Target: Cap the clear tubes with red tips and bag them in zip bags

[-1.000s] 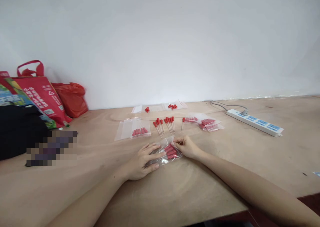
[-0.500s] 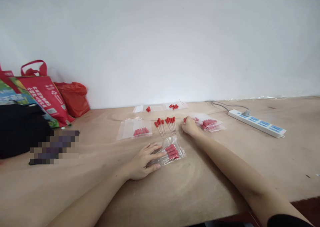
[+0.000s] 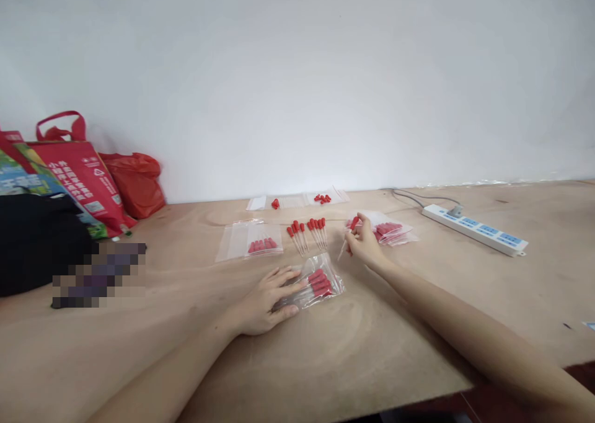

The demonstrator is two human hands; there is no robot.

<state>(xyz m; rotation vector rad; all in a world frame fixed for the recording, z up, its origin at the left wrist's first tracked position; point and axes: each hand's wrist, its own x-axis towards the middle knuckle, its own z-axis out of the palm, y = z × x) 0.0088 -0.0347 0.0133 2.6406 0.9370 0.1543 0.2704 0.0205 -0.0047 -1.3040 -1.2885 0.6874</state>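
My left hand [image 3: 269, 302] lies with fingers spread on the end of a clear zip bag [image 3: 320, 283] of red-topped droppers. A single red-topped dropper [image 3: 354, 222] is pinched in my right hand [image 3: 365, 244], its thin clear stem slanting down to the left. Between the hands and farther back, two small groups of loose droppers [image 3: 297, 227] [image 3: 317, 224] rest on the table. To their left is another zip bag [image 3: 263, 245] with droppers inside. A pile of filled bags [image 3: 390, 231] sits just beyond my right hand.
Near the wall lie more bags with red bulbs [image 3: 275, 204] [image 3: 323, 198]. A white power strip [image 3: 474, 229] with a grey cable is at the right. Red bags [image 3: 134, 184] and a black cloth item [image 3: 41, 243] stand at the left.
My right hand has shifted slightly right and lifted, and the dropper in it now shows with its stem pointing down. My left hand has stayed on the bag.
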